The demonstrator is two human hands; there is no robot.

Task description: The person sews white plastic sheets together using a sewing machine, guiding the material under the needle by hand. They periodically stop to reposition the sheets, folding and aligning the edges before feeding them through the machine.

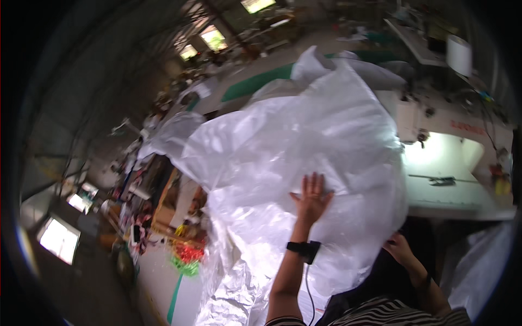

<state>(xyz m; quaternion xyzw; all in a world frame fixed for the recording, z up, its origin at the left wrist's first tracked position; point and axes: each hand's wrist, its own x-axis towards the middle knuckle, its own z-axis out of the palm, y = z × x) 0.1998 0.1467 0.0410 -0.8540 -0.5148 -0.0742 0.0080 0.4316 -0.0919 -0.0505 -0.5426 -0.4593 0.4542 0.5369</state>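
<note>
Left hand (311, 196) flat on white plastic sack (304, 146).

- We see a white sewing-machine table (446, 204), brightly lit under the machine's lamp, at the right of the view.
- On it stands a white industrial sewing machine (462, 127) (its head at the table's left end).
- A big sheet of translucent white woven plastic (304, 157) lies spread over the table's left part and hangs off its near edge.
- Our flat left hand (311, 198) presses on that sheet.
- A small yellow object (502, 186) sits at the table's far right; we cannot tell what it is.
</note>
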